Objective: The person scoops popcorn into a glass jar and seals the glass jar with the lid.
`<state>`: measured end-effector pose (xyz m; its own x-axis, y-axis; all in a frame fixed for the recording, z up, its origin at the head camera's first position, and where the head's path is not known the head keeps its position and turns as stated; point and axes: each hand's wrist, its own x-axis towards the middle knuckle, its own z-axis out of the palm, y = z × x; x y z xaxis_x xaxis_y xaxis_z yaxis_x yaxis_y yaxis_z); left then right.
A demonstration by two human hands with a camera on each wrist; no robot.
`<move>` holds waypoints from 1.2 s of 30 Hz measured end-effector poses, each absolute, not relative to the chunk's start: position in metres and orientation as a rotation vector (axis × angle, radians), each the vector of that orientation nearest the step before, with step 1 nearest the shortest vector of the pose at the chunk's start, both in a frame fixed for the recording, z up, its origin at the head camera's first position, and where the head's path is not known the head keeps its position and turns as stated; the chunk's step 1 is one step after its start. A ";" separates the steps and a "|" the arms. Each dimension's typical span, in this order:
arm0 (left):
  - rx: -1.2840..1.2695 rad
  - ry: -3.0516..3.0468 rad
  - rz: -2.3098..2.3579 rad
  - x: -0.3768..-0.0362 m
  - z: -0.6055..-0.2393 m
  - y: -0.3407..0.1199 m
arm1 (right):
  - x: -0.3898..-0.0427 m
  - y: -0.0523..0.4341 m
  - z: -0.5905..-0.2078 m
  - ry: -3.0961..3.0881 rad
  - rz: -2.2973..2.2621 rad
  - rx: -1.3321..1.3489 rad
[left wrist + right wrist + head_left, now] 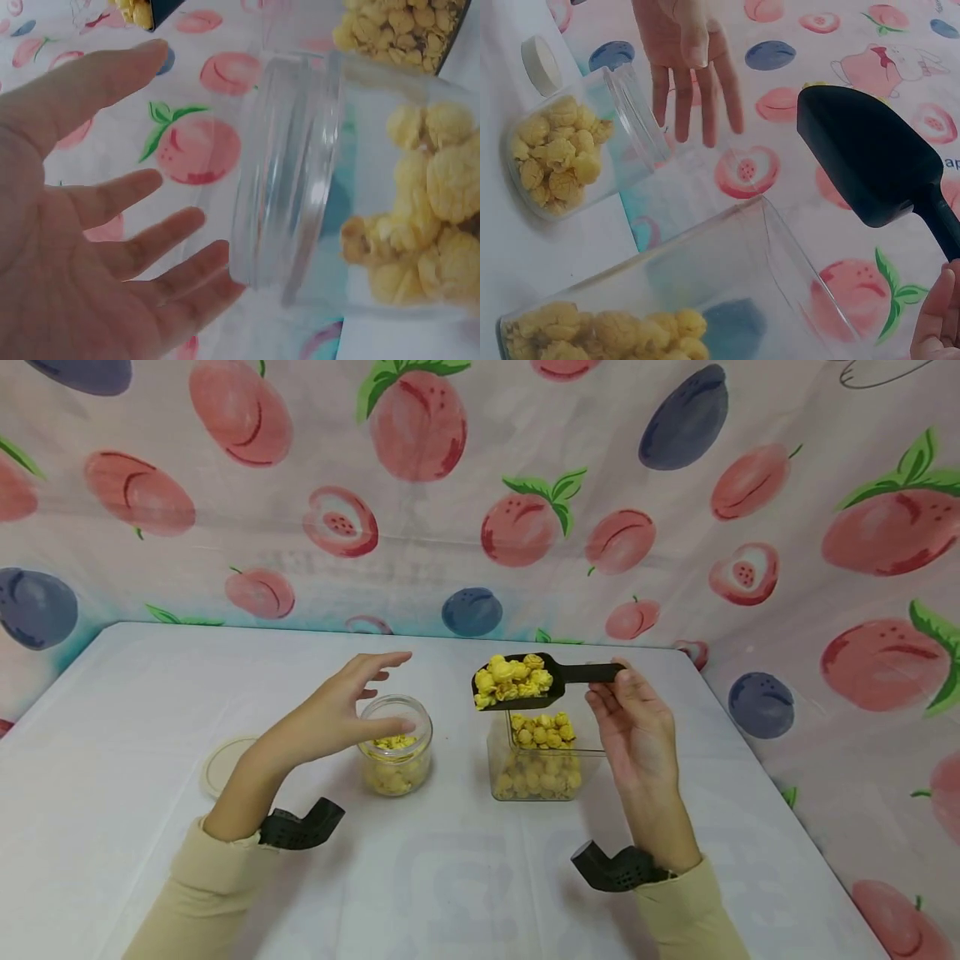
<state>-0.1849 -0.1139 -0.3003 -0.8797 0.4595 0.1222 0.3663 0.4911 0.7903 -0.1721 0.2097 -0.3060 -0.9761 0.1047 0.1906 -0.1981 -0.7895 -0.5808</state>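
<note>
Beige sleeves (202,877) and black wrist mounts (300,828) nearest the lens, forearms on white table (112,827). Left hand (330,714) released, fingers straight and spread, holding nothing, hovering at the near side and over the rim of round glass jar (396,756); from the left wrist view, palm (67,225) facing the jar's clear rim (289,165), fingertips just beside it, contact not certain. Jar upright, lid off, partly filled with yellow popcorn (392,772). Round cream lid (222,762) flat on the table, well off to the outer side of the left hand, apart from the jar. Right hand (637,727) grasping the handle of black scoop (525,681), fingers curled round the handle end. Scoop bowl heaped with yellow popcorn (512,677), held level in the air, out past the fingertips toward the left hand, above and apart from square clear container (536,760). Container just inside the right hand, beside its palm, roughly half full of popcorn (540,752). From the right wrist view, scoop underside (866,154) dark, above the container's open rim (780,232), jar beyond it. Scoop between the two hands, nearer the right, not over the jar. Fruit-print cloth (480,485) as backdrop behind and on the right.
</note>
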 end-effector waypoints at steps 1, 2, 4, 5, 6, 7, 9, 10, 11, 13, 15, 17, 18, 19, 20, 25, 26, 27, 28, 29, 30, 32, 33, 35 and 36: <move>0.713 2.608 1.332 -0.186 -0.301 -0.116 | -0.172 0.209 -0.306 -0.950 2.816 0.228; 0.707 2.593 1.319 -0.187 -0.303 -0.119 | -0.172 0.208 -0.307 -0.958 2.814 0.230; 0.689 2.556 1.303 -0.189 -0.305 -0.123 | -0.171 0.206 -0.307 -0.981 2.803 0.220; 0.686 2.534 1.297 -0.191 -0.307 -0.125 | -0.171 0.205 -0.306 -0.994 2.796 0.214; 0.687 2.514 1.291 -0.192 -0.308 -0.127 | -0.171 0.204 -0.306 -1.008 2.790 0.205; 0.686 2.492 1.287 -0.193 -0.309 -0.129 | -0.171 0.202 -0.306 -1.022 2.784 0.198; 0.683 2.439 1.289 -0.195 -0.311 -0.133 | -0.170 0.200 -0.305 -1.038 2.779 0.196; 0.681 2.414 1.288 -0.196 -0.312 -0.135 | -0.169 0.199 -0.306 -1.045 2.780 0.201; 0.669 2.387 1.283 -0.197 -0.314 -0.138 | -0.169 0.198 -0.306 -1.047 2.783 0.207; 0.637 2.330 1.274 -0.198 -0.316 -0.142 | -0.168 0.196 -0.306 -1.056 2.789 0.217; 0.610 2.280 1.257 -0.200 -0.318 -0.147 | -0.167 0.194 -0.306 -1.076 2.787 0.214; 0.581 2.243 1.230 -0.201 -0.320 -0.151 | -0.166 0.192 -0.307 -1.091 2.789 0.207; 0.573 2.227 1.221 -0.202 -0.321 -0.153 | -0.165 0.191 -0.307 -1.104 2.786 0.202; 0.569 2.211 1.217 -0.203 -0.323 -0.154 | -0.165 0.190 -0.307 -1.114 2.785 0.196; 0.569 2.199 1.216 -0.203 -0.324 -0.155 | -0.165 0.189 -0.307 -1.124 2.783 0.192; 0.593 2.157 1.248 -0.206 -0.328 -0.158 | -0.162 0.183 -0.307 -1.176 2.768 0.169; 0.599 2.156 1.257 -0.207 -0.328 -0.158 | -0.162 0.182 -0.307 -1.183 2.767 0.166; 0.604 2.158 1.262 -0.207 -0.329 -0.158 | -0.162 0.181 -0.308 -1.189 2.766 0.164; 0.608 2.161 1.268 -0.208 -0.329 -0.158 | -0.162 0.180 -0.308 -1.192 2.767 0.164; 0.609 2.168 1.270 -0.208 -0.329 -0.159 | -0.161 0.179 -0.308 -1.198 2.767 0.165; 0.609 2.175 1.271 -0.209 -0.329 -0.159 | -0.161 0.179 -0.308 -1.202 2.767 0.166; 0.608 2.190 1.268 -0.209 -0.329 -0.159 | -0.160 0.177 -0.308 -1.218 2.761 0.168; 0.607 2.198 1.264 -0.209 -0.330 -0.159 | -0.160 0.176 -0.308 -1.230 2.754 0.166; 0.601 2.211 1.257 -0.209 -0.330 -0.159 | -0.159 0.174 -0.308 -1.257 2.740 0.155; 0.599 2.213 1.257 -0.209 -0.329 -0.159 | -0.159 0.173 -0.308 -1.270 2.733 0.148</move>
<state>-0.2090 -0.1594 -0.3294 -0.7663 0.6036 -0.2203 0.1201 0.4714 0.8737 -0.1591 0.1734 -0.3084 -0.9874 0.0712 0.1410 -0.1537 -0.6395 -0.7533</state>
